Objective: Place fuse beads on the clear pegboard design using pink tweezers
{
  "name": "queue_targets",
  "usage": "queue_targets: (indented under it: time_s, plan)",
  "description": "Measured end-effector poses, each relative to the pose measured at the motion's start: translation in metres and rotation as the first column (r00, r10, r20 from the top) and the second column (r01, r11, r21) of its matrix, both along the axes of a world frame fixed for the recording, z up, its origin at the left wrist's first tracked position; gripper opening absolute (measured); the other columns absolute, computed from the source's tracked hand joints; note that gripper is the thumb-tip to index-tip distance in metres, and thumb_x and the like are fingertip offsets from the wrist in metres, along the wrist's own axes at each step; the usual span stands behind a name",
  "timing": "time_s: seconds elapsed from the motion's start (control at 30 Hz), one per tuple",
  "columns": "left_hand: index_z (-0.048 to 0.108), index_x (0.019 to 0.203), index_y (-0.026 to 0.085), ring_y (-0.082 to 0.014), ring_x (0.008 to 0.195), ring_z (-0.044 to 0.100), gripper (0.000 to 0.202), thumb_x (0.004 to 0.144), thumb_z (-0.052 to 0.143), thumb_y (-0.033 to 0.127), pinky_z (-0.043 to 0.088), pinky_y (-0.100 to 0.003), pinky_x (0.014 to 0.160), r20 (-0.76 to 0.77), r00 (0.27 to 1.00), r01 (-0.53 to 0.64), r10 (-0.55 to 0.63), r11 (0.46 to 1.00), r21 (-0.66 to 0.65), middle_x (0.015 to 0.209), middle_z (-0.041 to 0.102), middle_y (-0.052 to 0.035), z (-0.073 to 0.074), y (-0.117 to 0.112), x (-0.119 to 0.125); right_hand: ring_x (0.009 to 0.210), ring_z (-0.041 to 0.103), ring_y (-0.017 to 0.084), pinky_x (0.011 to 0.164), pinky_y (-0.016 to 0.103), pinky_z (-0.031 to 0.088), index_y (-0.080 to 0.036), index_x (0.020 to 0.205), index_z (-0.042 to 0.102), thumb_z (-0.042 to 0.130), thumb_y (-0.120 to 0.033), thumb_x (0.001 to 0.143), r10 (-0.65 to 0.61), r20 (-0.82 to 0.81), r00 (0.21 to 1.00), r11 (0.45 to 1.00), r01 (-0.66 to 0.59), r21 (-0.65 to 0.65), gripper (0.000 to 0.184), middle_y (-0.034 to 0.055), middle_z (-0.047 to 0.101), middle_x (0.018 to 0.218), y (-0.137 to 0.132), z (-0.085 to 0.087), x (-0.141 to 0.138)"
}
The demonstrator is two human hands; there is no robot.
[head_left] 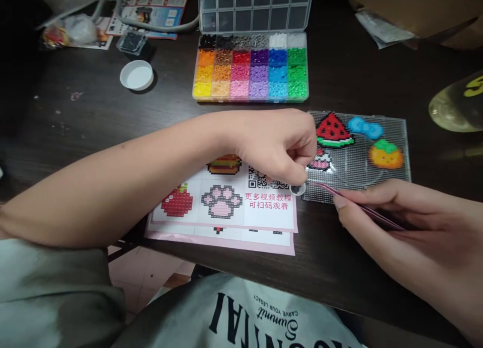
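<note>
"One tip for neat work?"

"Left hand (277,142) curls beside the small cup (298,194); whether it grips, I can't tell. Next, pegboard (356,157); then tweezers (377,215) pinched in the right hand (420,240). Squeeze lightly, tips steady."

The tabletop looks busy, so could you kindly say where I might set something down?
Bare tabletop shows between the bead box and the bottle, and between that box and the shallow white dish. It is crowded around the left hand, right hand, tweezers, pegboard and printed sheets.
</note>
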State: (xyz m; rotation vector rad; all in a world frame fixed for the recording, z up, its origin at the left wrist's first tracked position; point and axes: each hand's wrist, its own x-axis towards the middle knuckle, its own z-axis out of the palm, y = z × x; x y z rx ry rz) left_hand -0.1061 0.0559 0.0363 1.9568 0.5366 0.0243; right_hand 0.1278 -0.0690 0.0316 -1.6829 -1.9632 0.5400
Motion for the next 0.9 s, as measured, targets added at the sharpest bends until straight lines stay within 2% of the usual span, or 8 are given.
queue_targets:
  time_s: [0.13, 0.3, 0.47, 0.67, 0.9]
  plan:
    - [0.060, 0.056, 0.018, -0.0092, 0.051, 0.049, 0.022, 0.075, 0.061, 0.008, 0.035, -0.025, 0.055, -0.024, 1.000, -0.016, 0.016, 1.000, -0.003, 0.052, 0.053, 0.0038, -0.001, 0.000, 0.001, 0.057, 0.073, 0.020, 0.051, 0.033, 0.054, -0.029, 0.085, 0.082, 0.081, -0.039, 0.084, -0.006, -0.009, 1.000, 0.999, 0.005, -0.034, 0.010, -0.0014, 0.081, 0.075, -0.003, 0.001, 0.000]
    - [0.061, 0.056, 0.017, -0.0086, 0.051, 0.049, 0.021, 0.074, 0.060, 0.006, 0.034, -0.026, 0.055, -0.015, 1.000, -0.020, 0.020, 1.000, -0.007, 0.051, 0.053, 0.0040, -0.001, 0.000, 0.003, 0.045, 0.063, 0.013, 0.042, 0.028, 0.047, -0.032, 0.084, 0.079, 0.076, -0.029, 0.087, 0.095, -0.061, 0.994, 0.990, -0.089, 0.106, 0.005, -0.0063, 0.075, 0.065, -0.004, -0.008, -0.002]
    - [0.065, 0.060, 0.015, -0.0077, 0.050, 0.050, 0.020, 0.077, 0.060, 0.005, 0.034, -0.025, 0.053, -0.013, 1.000, -0.014, 0.014, 1.000, -0.017, 0.051, 0.056, 0.0041, 0.000, -0.001, 0.002, 0.041, 0.056, 0.010, 0.041, 0.025, 0.044, -0.031, 0.083, 0.076, 0.076, -0.018, 0.087, 0.174, -0.101, 0.980, 0.979, -0.162, 0.122, 0.013, -0.0084, 0.069, 0.059, -0.002, -0.011, -0.004]
    - [0.067, 0.066, 0.012, -0.0058, 0.053, 0.044, 0.021, 0.080, 0.055, 0.003, 0.032, -0.024, 0.051, -0.038, 0.999, 0.017, -0.015, 0.998, 0.067, 0.054, 0.054, 0.0046, 0.004, -0.002, 0.000, 0.044, 0.061, 0.010, 0.040, 0.021, 0.047, -0.026, 0.076, 0.071, 0.071, -0.015, 0.086, 0.238, -0.087, 0.967, 0.968, -0.229, 0.105, 0.014, -0.0059, 0.074, 0.063, 0.003, -0.004, -0.011]
    - [0.067, 0.064, 0.013, -0.0051, 0.050, 0.045, 0.021, 0.076, 0.055, 0.000, 0.034, -0.017, 0.047, -0.030, 1.000, -0.004, 0.004, 1.000, -0.005, 0.053, 0.053, 0.0066, 0.000, -0.001, 0.002, 0.045, 0.061, 0.009, 0.041, 0.020, 0.048, -0.024, 0.076, 0.072, 0.070, -0.013, 0.086, 0.238, -0.096, 0.966, 0.968, -0.229, 0.100, 0.015, -0.0046, 0.076, 0.066, 0.003, -0.003, -0.010]
